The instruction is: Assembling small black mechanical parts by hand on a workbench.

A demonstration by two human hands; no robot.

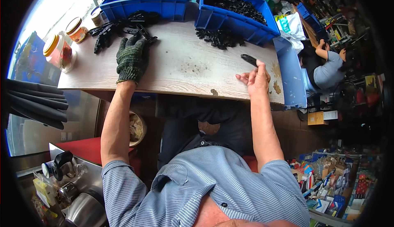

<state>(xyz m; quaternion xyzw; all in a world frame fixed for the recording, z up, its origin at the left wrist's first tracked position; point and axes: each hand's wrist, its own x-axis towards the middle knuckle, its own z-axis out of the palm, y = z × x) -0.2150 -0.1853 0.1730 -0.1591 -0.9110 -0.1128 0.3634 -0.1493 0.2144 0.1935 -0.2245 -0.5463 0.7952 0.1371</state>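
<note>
My left hand (131,60), in a dark green knitted glove, reaches to the near edge of a pile of long black plastic parts (107,30) at the table's left. Its fingers are bent around the end of one black plastic part (144,31), and the glove hides some of the grip. Bare, my right hand (258,80) is over the right side of the table, pinching a slim, elongated black piece (248,59) between thumb and forefinger. Beyond it lies a heap of small black parts (219,38), in front of the right blue bin (234,25).
Another blue bin (143,10) with black parts stands at the table's far left. Two lidded jars, one yellow-lidded (51,45), the other brown-lidded (75,30), line the left edge. A light-blue tub (290,77) borders the right end; farther right, a person (328,72) is bent forward.
</note>
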